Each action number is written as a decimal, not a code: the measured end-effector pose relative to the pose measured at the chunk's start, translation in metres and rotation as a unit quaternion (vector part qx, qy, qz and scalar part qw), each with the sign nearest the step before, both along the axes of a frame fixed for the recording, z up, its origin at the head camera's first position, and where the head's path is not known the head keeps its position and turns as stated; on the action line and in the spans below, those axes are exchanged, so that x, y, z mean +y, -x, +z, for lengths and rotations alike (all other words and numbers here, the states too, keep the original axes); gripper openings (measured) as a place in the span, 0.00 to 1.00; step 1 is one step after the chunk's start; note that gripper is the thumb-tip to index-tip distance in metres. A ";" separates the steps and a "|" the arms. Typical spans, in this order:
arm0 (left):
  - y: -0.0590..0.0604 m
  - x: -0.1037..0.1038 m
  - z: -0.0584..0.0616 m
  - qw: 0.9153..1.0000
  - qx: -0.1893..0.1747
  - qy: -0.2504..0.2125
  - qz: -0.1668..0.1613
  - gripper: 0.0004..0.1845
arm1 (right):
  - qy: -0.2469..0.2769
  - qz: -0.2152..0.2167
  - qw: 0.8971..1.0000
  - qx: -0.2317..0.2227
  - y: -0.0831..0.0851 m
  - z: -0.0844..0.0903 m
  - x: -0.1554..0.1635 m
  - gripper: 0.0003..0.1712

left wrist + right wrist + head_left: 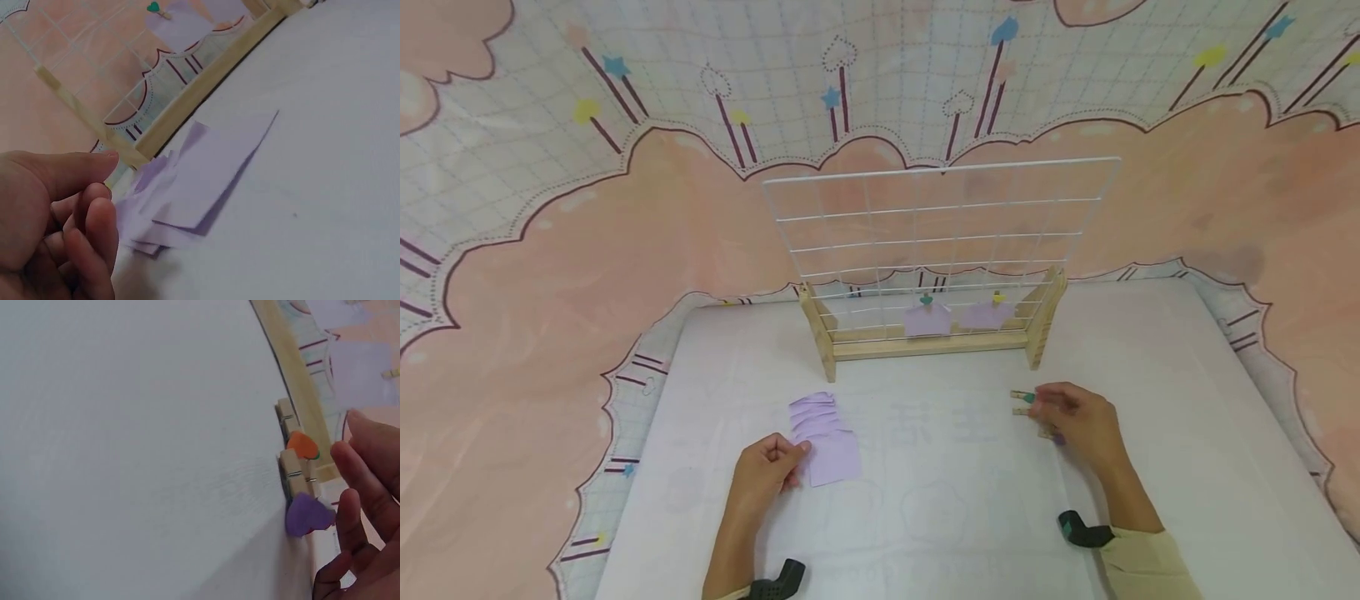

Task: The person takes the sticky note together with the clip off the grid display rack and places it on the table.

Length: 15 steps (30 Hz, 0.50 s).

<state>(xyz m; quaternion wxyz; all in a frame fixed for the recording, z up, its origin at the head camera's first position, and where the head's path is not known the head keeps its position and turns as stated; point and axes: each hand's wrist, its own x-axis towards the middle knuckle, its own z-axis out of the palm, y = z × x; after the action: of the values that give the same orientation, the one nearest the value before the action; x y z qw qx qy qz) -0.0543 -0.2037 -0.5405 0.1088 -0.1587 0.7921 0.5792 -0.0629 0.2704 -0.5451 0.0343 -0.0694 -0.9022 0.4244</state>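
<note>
Resting on the tabletop [925, 500], the left hand [763, 475] touches the edge of a fanned stack of notes [826, 437], fingers loosely curled and holding nothing. The right hand [1075, 421] reaches over small wooden clips [299, 481]; whether it grips one is unclear. Thin notes may lift together, and light clips could skid away if nudged.

Head view looks down over the whole worktop [925, 500]; both wrist views sit low, sharing the wire rack [936, 242].
</note>
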 end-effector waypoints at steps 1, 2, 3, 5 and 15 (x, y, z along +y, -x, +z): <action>0.000 0.001 0.003 1.000 0.006 0.008 0.000 0.19 | 0.005 -0.004 1.000 0.004 0.001 0.002 -0.001 0.17; 0.001 0.002 0.007 1.000 0.013 0.017 -0.001 0.19 | 0.006 -0.009 1.000 0.010 0.003 0.003 -0.002 0.16; 0.002 0.004 0.011 0.999 0.022 0.024 -0.002 0.18 | 0.003 -0.013 1.000 0.017 0.004 0.005 -0.003 0.16; 0.006 0.010 0.020 0.999 0.040 0.033 -0.006 0.18 | -0.003 -0.019 0.999 0.037 0.008 0.009 -0.006 0.16; 0.048 0.056 0.054 0.991 0.125 0.005 -0.054 0.13 | 0.000 0.036 0.991 0.130 0.045 0.045 -0.031 0.13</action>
<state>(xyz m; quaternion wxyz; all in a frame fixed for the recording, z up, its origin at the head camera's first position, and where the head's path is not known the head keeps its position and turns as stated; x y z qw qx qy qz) -0.1026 -0.1482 -0.4867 0.0392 -0.0428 0.8098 0.5838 -0.1082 0.2395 -0.5000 0.1357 0.0187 -0.8919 0.4309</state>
